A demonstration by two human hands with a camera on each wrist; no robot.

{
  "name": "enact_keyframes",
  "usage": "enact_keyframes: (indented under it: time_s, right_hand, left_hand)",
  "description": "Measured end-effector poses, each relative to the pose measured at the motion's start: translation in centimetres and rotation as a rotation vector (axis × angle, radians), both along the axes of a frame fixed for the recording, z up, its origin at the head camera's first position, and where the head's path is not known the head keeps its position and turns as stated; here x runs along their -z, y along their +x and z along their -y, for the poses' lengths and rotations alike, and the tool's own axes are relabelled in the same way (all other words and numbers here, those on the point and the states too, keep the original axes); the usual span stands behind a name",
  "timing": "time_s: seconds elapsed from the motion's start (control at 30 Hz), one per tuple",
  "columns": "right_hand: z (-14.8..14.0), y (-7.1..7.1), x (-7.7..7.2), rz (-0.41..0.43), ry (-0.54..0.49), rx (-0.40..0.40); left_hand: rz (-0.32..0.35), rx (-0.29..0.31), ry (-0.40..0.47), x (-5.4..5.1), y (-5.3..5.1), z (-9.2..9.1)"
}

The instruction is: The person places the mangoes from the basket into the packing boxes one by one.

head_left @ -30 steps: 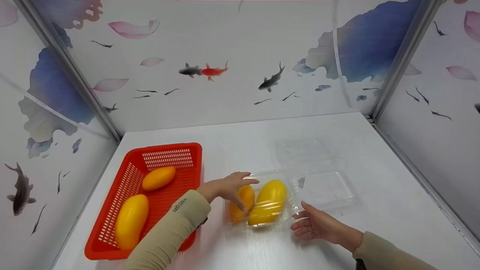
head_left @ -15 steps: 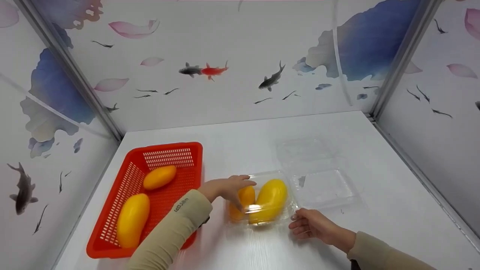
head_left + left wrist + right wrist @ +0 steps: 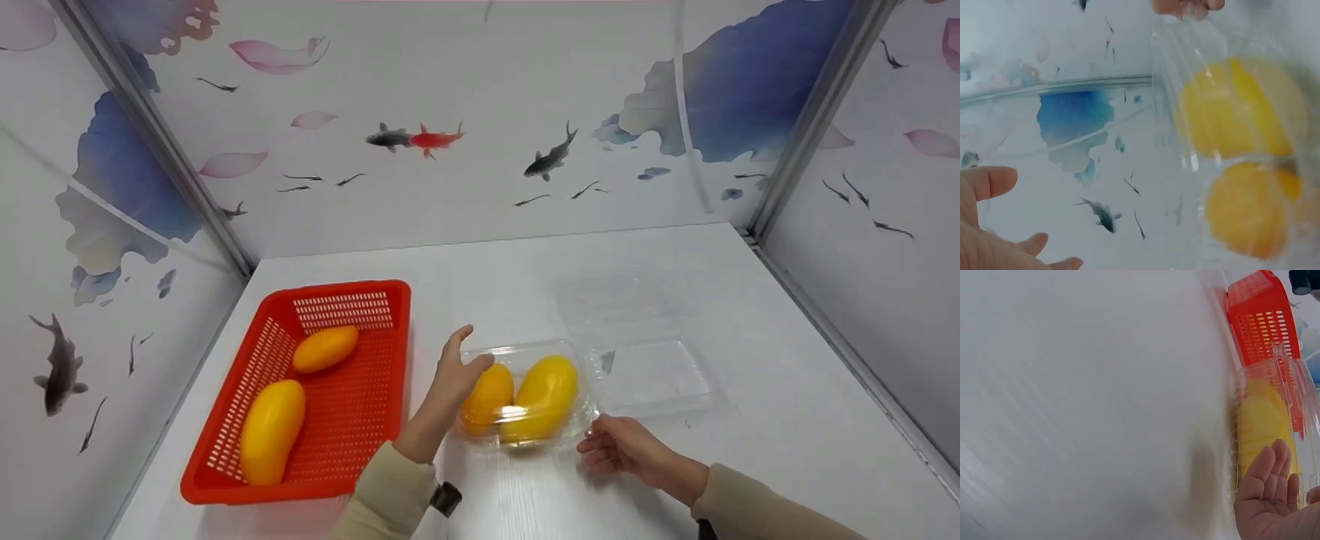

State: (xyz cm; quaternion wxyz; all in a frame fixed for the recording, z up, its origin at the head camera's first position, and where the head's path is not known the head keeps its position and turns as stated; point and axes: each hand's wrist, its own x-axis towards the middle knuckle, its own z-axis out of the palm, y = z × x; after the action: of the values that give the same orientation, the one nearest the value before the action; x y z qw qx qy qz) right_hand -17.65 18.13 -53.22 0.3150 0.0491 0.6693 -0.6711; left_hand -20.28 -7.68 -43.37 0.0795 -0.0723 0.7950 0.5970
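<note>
While the left grip (image 3: 457,373) hangs spread apart, the right grip (image 3: 628,442) pinches a corner of the clear container (image 3: 517,348) on the tabletop (image 3: 480,281). Thin-walled, it looks light, slick and easily crushed, best held by its rim.

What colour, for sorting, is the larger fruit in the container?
The larger fruit is yellow, clearest in the head view.
</note>
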Motion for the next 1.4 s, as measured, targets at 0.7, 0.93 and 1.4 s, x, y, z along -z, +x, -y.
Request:
enact_keyframes:
  time_s: [0.7,0.93,1.4]
  right_hand:
    - [0.3,0.1,0.2,-0.025,-0.02,-0.029]
    - [0.4,0.1,0.2,-0.032,0.003,-0.035]
    - [0.3,0.0,0.1,-0.06,0.007,-0.076]
  left_hand:
    - [0.287,0.061,0.031,8.7,4.9,4.4]
    - [0.342,0.044,0.088,8.9,4.8,4.0]
    - [0.35,0.04,0.043,8.7,4.6,4.0]
